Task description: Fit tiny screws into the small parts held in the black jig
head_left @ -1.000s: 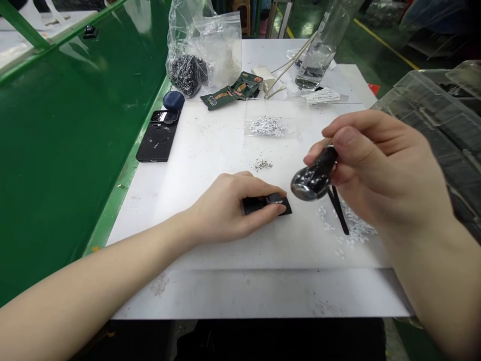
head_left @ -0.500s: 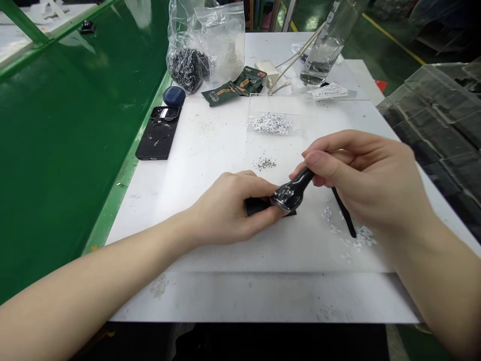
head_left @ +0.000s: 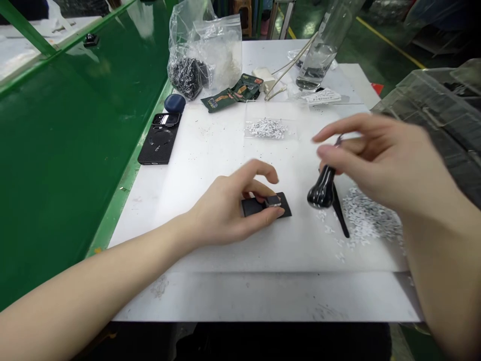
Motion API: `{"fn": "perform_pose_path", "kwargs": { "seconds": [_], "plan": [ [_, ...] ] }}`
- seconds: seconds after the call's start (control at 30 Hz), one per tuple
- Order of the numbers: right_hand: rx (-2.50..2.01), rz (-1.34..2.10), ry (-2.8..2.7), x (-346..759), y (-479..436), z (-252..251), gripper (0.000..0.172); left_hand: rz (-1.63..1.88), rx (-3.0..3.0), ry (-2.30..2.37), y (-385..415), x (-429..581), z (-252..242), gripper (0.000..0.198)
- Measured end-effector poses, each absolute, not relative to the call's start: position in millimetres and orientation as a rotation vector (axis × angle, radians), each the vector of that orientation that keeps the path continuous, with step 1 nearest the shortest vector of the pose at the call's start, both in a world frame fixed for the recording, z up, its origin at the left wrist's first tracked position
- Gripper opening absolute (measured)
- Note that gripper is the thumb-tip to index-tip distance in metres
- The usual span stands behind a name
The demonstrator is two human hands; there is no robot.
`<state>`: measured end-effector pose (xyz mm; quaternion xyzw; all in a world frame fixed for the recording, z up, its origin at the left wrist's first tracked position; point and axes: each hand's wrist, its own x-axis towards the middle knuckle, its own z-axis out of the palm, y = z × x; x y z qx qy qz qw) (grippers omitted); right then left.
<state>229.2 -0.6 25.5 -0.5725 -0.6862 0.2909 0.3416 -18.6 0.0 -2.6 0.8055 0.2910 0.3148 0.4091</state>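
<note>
Two hands work at the worktop (head_left: 180, 175): left hand (head_left: 221, 203) pinches a small metal part (head_left: 273, 201) on a black pad (head_left: 255, 208), right hand (head_left: 379, 158), blurred, loosely gripping a glossy black tool (head_left: 321, 193) further right

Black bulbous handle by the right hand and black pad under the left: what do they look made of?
The black handle looks like moulded plastic with a glossy finish: sharp highlights on the bulb, though blur leaves lacquered metal possible. The black pad looks like rubber or foam: dull matte surface, no sheen; the look doesn't settle which. The small silver piece on it looks like bright metal.
</note>
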Motion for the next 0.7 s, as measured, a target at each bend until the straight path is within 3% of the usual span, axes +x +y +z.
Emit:
{"fn": "perform_pose_path", "kwargs": {
  "seconds": [0.17, 0.3, 0.53, 0.63, 0.7],
  "plan": [
    [-1.568, 1.112, -2.246, 232.5, 1.8, 29.6, 0.028, 0.896, 2.133, 0.644, -2.9, -18.9, 1.0, 0.005],
    [-1.559, 1.073, -2.283, 232.3, 0.5, 32.4, 0.033, 1.032, 2.222, 0.626, -1.8, -18.4, 3.6, 0.011],
    [-1.712, 0.625, -2.097, 265.7, 16.1, 32.9, 0.028, 1.176, 2.215, 0.736, -8.2, -23.9, 26.6, 0.02],
    [-1.77, 0.632, -2.1, 283.8, 23.8, 29.3, 0.027, 1.172, 2.376, 0.698, -11.2, -24.7, 45.4, 0.035],
    [-1.792, 0.688, -2.145, 293.1, 25.8, 27.3, 0.027, 1.127, 2.565, 0.642, -2.2, -22.3, 53.4, 0.033]
  ]
}}
